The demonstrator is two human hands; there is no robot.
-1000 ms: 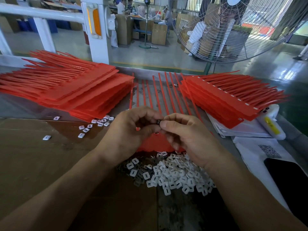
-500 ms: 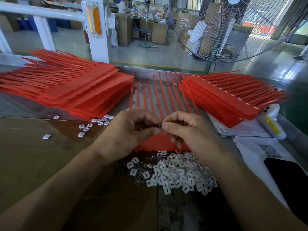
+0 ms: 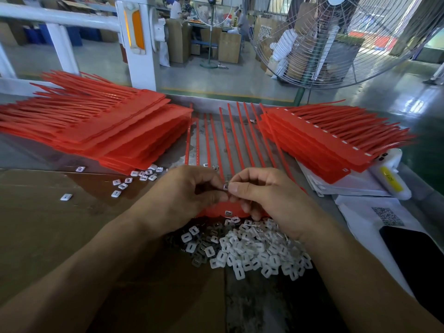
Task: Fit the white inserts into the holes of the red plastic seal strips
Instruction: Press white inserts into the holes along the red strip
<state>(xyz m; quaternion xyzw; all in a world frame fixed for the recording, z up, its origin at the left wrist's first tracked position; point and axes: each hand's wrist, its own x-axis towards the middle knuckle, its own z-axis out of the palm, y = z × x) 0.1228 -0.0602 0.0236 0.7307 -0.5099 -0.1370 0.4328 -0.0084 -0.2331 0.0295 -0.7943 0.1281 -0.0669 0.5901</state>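
White plastic, small and squarish, sat pinched between your two hands at the middle of the head view: one insert [image 3: 226, 186], held where the fingertips of your left hand [image 3: 185, 198] met the thumb and forefinger of your right hand [image 3: 266, 195]. Both hands were clenched on that one piece, fingers curled, with the insert raised just above the red seal strip [image 3: 236, 143] that lay under them. That strip's flat head end was mostly hidden beneath your knuckles at centre frame, and its thin tails ran away from you toward the upper middle of the frame, so its long axis went from near to far. The holes you needed therefore lay straight below and slightly toward you from the pinch; one insert [image 3: 228, 213] already sat in the red head just under your right fingers. I could not tell which hole was next, since your hands covered that row. Your right hand looked the nearer to the seated insert, so I judged it the likelier to press down while the left steadied. The loose pile of inserts [image 3: 252, 251] lay in the lower middle, touching the strip's near edge. One stack of red strips [image 3: 101, 126] filled the left, another stack [image 3: 329, 140] the right.
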